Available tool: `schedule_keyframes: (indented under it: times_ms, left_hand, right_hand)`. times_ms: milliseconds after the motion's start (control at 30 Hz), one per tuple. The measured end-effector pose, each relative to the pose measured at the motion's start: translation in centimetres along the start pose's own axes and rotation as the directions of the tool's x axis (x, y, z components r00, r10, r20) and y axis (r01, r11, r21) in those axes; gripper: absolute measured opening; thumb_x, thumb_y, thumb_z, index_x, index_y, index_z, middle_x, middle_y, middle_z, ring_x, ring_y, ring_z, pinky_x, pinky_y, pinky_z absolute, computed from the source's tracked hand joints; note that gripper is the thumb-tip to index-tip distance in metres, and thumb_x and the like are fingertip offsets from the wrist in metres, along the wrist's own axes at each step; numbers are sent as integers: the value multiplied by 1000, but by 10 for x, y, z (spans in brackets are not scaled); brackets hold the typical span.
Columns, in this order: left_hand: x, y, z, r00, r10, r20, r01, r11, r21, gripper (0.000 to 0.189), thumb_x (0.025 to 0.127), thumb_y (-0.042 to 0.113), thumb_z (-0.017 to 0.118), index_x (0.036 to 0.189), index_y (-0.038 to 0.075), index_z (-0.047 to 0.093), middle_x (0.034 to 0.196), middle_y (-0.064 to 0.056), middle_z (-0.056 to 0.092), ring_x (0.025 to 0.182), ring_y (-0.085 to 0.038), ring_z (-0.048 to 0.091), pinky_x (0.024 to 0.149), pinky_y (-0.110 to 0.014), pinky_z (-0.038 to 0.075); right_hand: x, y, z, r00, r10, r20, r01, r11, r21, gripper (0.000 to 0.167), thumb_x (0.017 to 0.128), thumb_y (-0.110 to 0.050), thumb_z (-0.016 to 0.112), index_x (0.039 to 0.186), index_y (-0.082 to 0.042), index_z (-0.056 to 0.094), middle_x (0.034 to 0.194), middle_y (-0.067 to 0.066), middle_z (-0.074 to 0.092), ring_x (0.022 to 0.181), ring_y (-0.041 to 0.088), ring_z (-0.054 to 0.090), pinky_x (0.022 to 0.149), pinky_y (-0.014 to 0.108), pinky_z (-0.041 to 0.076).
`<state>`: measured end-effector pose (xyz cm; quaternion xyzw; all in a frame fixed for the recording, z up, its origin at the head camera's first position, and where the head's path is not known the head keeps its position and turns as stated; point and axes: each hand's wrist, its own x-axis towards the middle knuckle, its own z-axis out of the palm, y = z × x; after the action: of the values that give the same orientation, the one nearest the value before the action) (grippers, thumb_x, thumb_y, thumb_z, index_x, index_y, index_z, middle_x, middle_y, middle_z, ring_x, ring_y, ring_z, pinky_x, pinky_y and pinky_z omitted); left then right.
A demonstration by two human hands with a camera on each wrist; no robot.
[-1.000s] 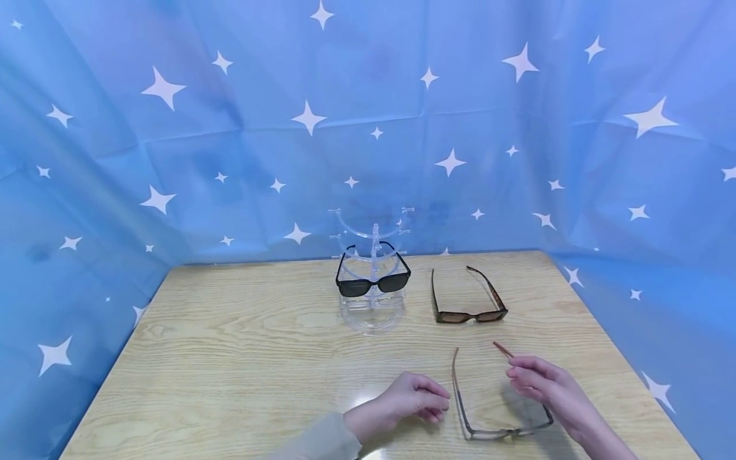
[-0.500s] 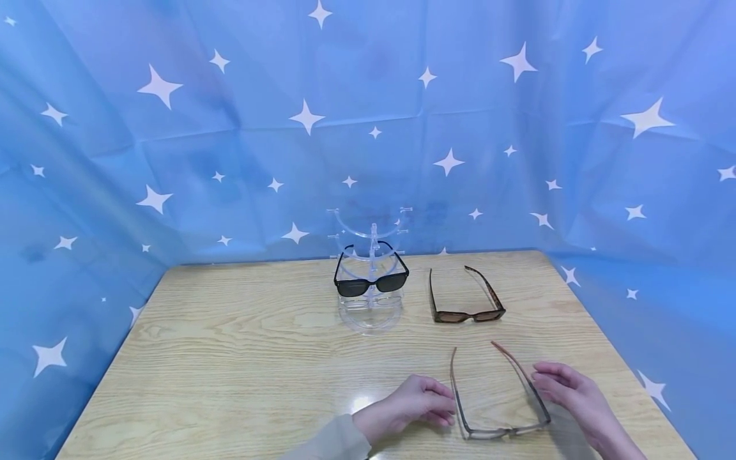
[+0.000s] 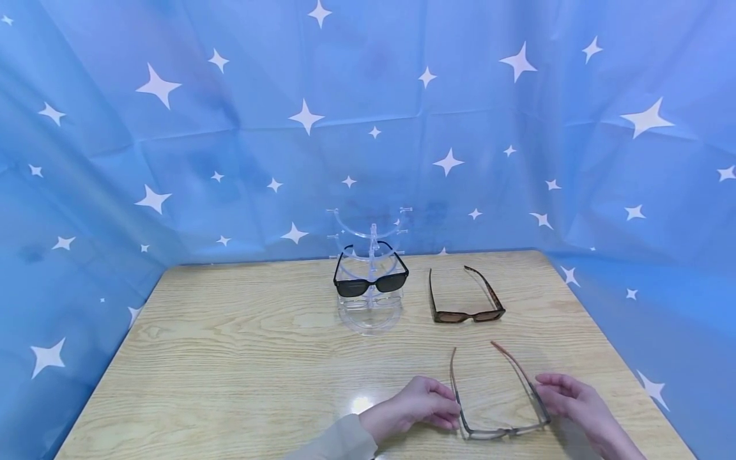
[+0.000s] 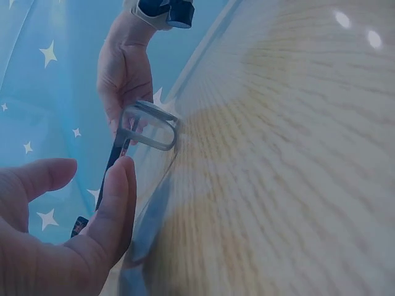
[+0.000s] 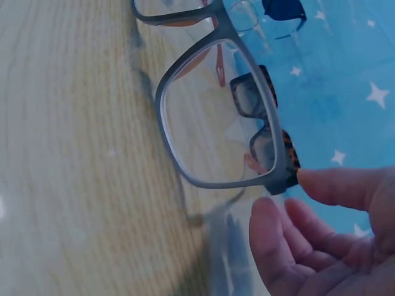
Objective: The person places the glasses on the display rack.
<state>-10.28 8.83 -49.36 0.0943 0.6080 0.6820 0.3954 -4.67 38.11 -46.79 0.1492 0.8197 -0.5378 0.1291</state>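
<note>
Head view: the gray glasses sit unfolded at lower right on the table. The left hand and right hand are at their two sides, thumbs and fingers apart. Higher up are brown sunglasses; black sunglasses rest on a clear stand.

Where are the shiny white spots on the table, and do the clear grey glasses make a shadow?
Head view: one bright glare spot on the table, right by the wrist of the left hand; left wrist view: two white spots near the top right corner; right wrist view: yes, the grey glasses make a soft, blurry shadow on the wood.
</note>
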Motion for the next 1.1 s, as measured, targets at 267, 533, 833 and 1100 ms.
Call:
schedule_keyframes:
  times_ms: [267, 533, 833, 1100]
  left_hand:
    - [5, -5, 2, 999, -29, -14, 29, 999, -14, 14, 84, -3, 62, 98, -3, 59, 78, -14, 68, 71, -24, 69, 64, -25, 57]
    - [7, -9, 7, 995, -34, -95, 32, 999, -26, 10, 83, -6, 61, 92, -1, 60, 71, -11, 65, 58, -14, 64, 58, -23, 57]
    - [3, -4, 0, 997, 10, -71, -17, 995, -100, 9, 82, -6, 62, 91, -4, 63, 69, -6, 63, 56, -10, 61, 57, -20, 55]
    - [-3, -1, -11, 996, 35, -84, -45, 993, -112, 13, 82, -4, 62, 94, -6, 62, 69, -5, 62, 57, -10, 60, 58, -20, 55]
  right_hand:
    - [2, 6, -4, 991, -15, 129, 2, 994, 106, 36, 96, -12, 53, 120, 14, 49, 98, -1, 65, 85, 8, 63, 73, 25, 54]
    - [2, 12, -5, 966, -64, 250, -9, 960, 280, 18, 97, -10, 50, 109, -16, 62, 96, -5, 68, 89, 9, 64, 73, 23, 53]
    - [0, 7, -1, 965, -73, 251, -12, 946, 324, 22, 97, -11, 50, 104, -27, 63, 98, -7, 67, 91, 7, 63, 76, 22, 53]
    - [-1, -9, 6, 967, -106, 231, 32, 952, 305, 20, 98, -13, 48, 112, -22, 61, 102, -6, 66, 95, 8, 61, 78, 24, 52]
